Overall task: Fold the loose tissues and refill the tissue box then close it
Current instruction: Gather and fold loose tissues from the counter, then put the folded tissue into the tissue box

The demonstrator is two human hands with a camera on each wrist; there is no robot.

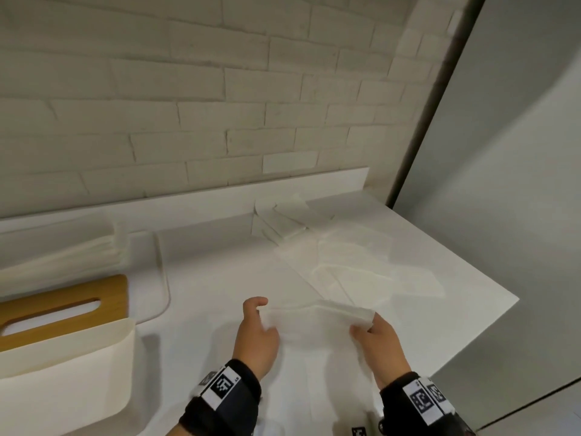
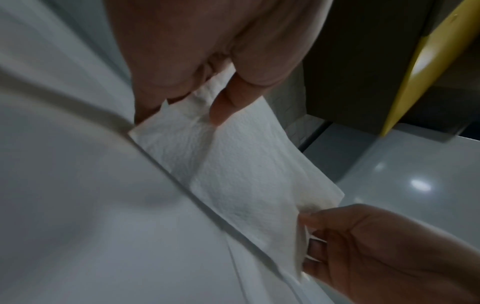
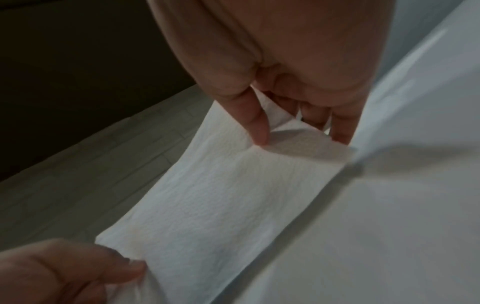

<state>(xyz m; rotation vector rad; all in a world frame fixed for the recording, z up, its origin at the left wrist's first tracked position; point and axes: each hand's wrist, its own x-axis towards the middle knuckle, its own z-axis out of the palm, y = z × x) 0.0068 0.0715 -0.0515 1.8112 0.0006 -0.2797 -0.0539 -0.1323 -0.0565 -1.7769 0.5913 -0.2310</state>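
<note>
I hold one white tissue (image 1: 314, 317) stretched between both hands just above the white counter (image 1: 204, 294). My left hand (image 1: 262, 309) pinches its left end between thumb and fingers, and my right hand (image 1: 366, 325) pinches the right end. The left wrist view shows the left hand (image 2: 197, 102) pinching the textured tissue (image 2: 233, 164). In the right wrist view the right hand (image 3: 285, 127) grips a tissue (image 3: 221, 195) corner. Loose tissues (image 1: 349, 265) lie spread behind it. The cream tissue box (image 1: 63, 379) and its slotted wooden lid (image 1: 63, 297) are at the left.
A small pile of folded tissues (image 1: 283, 221) sits against the back ledge, under the white brick wall (image 1: 188, 105). A blurred white stack (image 1: 63, 259) lies behind the lid. The counter ends at an edge on the right (image 1: 490, 319), with grey floor beyond.
</note>
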